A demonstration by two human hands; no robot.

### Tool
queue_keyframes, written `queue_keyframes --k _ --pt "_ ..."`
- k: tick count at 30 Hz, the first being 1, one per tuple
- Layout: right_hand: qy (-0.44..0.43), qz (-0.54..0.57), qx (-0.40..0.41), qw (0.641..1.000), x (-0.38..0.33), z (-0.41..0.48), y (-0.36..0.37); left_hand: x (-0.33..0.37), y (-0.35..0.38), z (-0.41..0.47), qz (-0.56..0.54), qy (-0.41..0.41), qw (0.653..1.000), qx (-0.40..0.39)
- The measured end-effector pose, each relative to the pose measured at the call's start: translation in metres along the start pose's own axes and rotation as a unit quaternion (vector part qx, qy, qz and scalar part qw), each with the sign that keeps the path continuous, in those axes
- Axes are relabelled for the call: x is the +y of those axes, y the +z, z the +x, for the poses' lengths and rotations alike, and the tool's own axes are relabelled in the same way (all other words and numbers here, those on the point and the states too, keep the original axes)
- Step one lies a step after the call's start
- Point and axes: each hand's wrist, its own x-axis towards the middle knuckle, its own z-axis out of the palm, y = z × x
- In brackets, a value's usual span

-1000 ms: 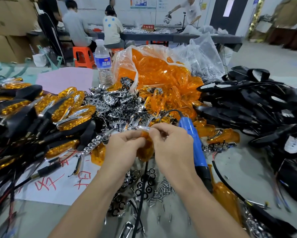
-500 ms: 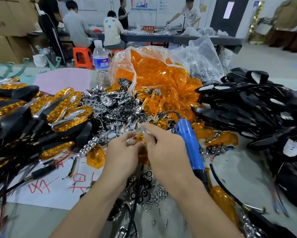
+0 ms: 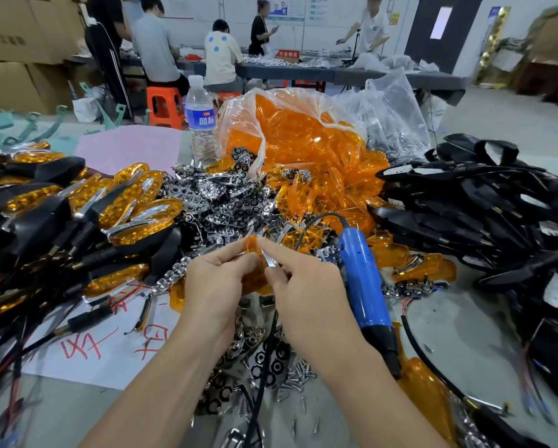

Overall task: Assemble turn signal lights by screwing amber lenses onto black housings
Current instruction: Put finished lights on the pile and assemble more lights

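Head view. Item: one amber lens (image 3: 251,246), pinched between the fingers of left hand (image 3: 219,282) and right hand (image 3: 306,286) over the bench (image 3: 448,318) centre, the right also nipping a chrome trim (image 3: 270,260). Long axis judged 6 to 12 o'clock, narrow tip to 12. Progress: finished lights (image 3: 135,205) heaped at 9 o'clock; bare black housings (image 3: 465,202) at 3 (many left). Tool: blue screwdriver (image 3: 361,279) lies idle; this lens apparently not yet screwed.
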Motion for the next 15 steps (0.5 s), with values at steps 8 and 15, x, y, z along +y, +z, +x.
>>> queue_keyframes --k 8,15 --pt "0.015 0.086 -0.024 0.996 0.0083 0.0025 -0.0028 0.0018 -0.0066 0.006 0.018 -0.01 1.0 0.004" --pt "-0.006 0.062 -0.033 0.998 0.0046 0.0009 -0.0016 0.0003 -0.0083 0.0069 0.031 -0.01 0.999 0.033"
